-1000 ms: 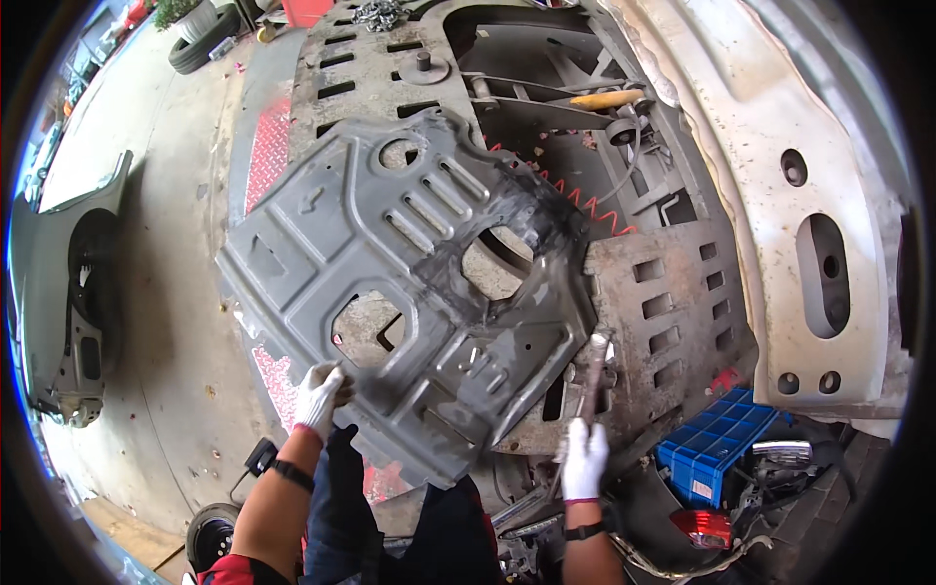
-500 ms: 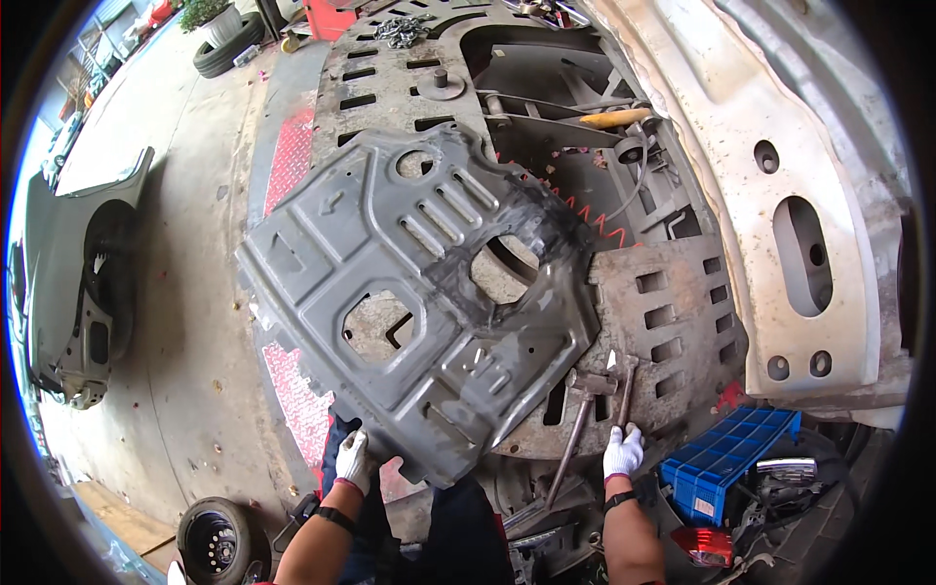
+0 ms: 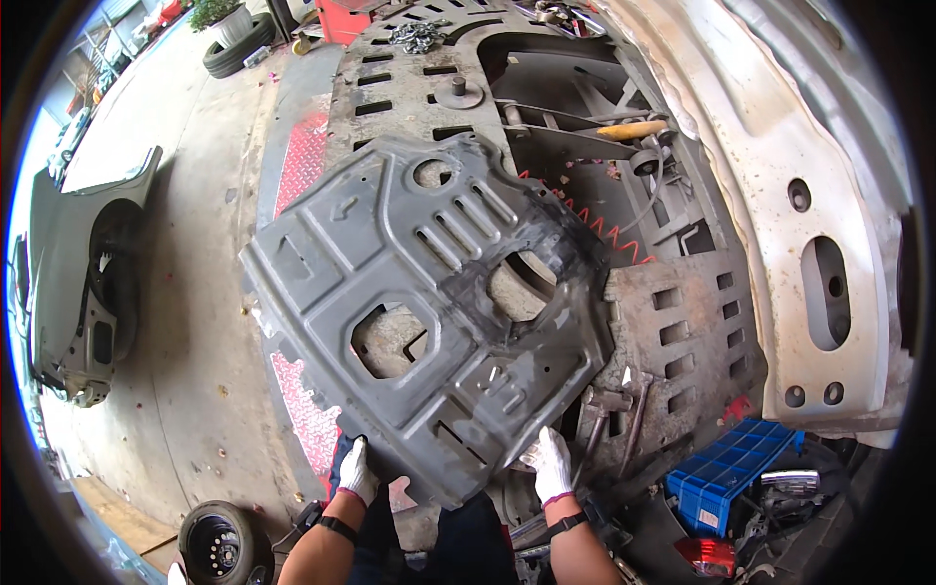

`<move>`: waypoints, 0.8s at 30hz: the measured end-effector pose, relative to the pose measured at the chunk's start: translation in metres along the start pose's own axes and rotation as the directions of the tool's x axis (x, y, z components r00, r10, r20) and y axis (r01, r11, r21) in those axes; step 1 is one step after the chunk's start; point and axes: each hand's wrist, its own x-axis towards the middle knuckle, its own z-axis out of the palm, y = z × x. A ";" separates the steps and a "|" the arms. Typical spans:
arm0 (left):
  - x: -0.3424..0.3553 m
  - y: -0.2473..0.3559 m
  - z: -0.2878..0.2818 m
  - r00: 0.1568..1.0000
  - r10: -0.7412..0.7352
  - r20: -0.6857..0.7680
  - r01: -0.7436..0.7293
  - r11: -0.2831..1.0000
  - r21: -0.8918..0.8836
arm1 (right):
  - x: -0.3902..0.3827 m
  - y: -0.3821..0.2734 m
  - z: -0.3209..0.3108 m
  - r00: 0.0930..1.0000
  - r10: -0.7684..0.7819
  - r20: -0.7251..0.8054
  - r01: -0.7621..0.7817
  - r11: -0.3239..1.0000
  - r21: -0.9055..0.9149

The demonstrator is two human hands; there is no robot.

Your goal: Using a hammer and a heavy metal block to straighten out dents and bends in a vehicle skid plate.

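Observation:
A large dark grey engine splash shield [image 3: 336, 292], stamped with ribs, slots and round openings, lies aslant over a perforated steel bench. At its near left edge, my left hand [image 3: 358, 472] in a white glove is closed on the rim, thumb on top. My right hand [image 3: 552, 466], gloved too, grips the shield's near right edge; some of its fingers are hidden below. Just right of that hand, a hammer [image 3: 606, 401] rests with its head on the bench. A second hammer [image 3: 639, 419] lies beside it.
The slotted steel bench [image 3: 707, 310] extends to the right and far side. A beige car body panel [image 3: 780, 366] hangs along the right. A blue crate [image 3: 736, 458] and a red tail light [image 3: 707, 556] sit lower right. A wheel [image 3: 224, 546] is lower left; a grey fender [image 3: 58, 283] stands left.
My right hand has let go of the second hammer's handle and moved left onto the splash shield's edge. My left hand stays on the rim. The view has shifted slightly.

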 end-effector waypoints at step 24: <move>-0.001 0.149 0.112 0.705 0.624 0.337 -0.672 0.436 0.599 | -0.040 -0.036 0.034 0.734 -0.372 0.568 0.649 0.140 -0.747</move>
